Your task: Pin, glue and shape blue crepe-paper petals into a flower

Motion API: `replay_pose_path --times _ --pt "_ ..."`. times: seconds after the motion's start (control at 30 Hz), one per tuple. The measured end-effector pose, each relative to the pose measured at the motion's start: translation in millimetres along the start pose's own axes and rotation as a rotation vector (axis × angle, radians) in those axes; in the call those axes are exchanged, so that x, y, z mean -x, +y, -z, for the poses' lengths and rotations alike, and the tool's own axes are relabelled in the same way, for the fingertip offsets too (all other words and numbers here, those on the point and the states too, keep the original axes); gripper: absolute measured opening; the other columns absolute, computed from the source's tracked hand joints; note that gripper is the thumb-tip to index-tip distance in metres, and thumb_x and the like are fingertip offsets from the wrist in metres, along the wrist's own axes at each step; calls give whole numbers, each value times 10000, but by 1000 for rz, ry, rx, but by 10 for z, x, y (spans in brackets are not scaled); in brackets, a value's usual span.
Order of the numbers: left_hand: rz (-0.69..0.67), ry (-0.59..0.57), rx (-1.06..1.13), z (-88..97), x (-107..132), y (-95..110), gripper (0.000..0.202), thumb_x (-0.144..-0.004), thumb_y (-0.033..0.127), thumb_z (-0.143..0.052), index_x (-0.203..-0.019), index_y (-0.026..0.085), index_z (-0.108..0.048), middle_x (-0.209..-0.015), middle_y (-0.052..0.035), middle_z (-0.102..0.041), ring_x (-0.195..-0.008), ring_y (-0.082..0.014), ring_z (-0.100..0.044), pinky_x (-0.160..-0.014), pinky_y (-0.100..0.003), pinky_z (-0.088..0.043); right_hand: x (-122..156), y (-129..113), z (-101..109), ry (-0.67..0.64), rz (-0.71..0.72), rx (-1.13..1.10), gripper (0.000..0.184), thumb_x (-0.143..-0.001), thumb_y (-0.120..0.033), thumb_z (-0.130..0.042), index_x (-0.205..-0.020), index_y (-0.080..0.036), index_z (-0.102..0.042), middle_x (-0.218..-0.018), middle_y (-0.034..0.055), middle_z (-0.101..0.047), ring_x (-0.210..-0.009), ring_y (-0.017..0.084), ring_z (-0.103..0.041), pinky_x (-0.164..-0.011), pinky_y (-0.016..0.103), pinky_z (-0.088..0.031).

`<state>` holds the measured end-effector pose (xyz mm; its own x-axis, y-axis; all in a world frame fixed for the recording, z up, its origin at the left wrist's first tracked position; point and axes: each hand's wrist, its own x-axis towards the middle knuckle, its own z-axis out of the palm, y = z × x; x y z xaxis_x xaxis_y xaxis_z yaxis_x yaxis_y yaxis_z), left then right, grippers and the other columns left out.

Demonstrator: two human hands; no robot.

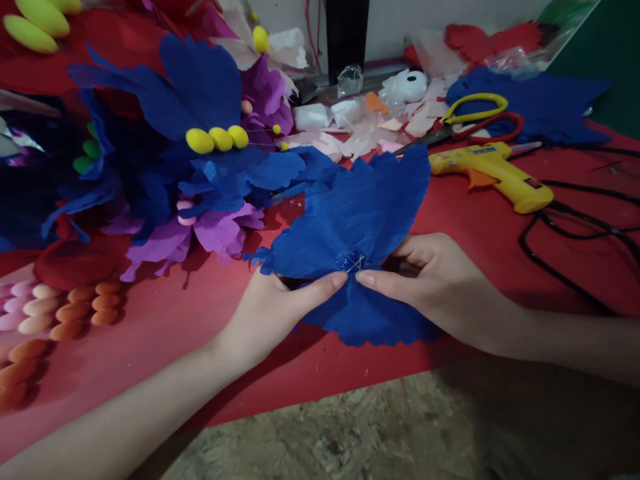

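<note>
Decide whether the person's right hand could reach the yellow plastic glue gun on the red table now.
Probably yes: only bare red table lies between the right hand and the yellow plastic glue gun. But that hand is pinching the blue crepe-paper flower, so it must let go first.

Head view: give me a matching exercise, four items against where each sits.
1 blue paper flower
2 glue gun
3 scissors
4 orange ovals

a far left on the red table, in rows
b pinched between left hand and right hand
c beyond the glue gun, over paper scraps
d lying right of the blue paper flower, black cord beside it

Pairs: 1-b, 2-d, 3-c, 4-a
</note>
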<state>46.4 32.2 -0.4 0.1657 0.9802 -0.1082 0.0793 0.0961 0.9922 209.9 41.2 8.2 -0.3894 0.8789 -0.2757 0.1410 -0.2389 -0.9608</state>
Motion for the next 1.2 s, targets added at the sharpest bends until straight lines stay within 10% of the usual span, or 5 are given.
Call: replay_pose_path --times 0.67,1.2 --pt "8 -19 69 -2 -13 12 236 -694 237 -668 -923 184 -645 -995 -6 -687 -939 -185 -624 -779 -229 -514 -23 -15 21 4 -27 -105 126 -633 -251 -619 -696 -143 -606 -668 -18 -628 -568 67 -595 -516 103 -497" --pt "403 101 366 28 -33 123 389 -745 477 -505 -1017 223 -620 -805 -37 -717 -858 -269 -650 -674 -360 -547 -92 -137 85 -210 -196 -137 240 -565 -229 -689 -754 -103 -611 -736 -4 -625 -638 41 -571 -593 103 -470"
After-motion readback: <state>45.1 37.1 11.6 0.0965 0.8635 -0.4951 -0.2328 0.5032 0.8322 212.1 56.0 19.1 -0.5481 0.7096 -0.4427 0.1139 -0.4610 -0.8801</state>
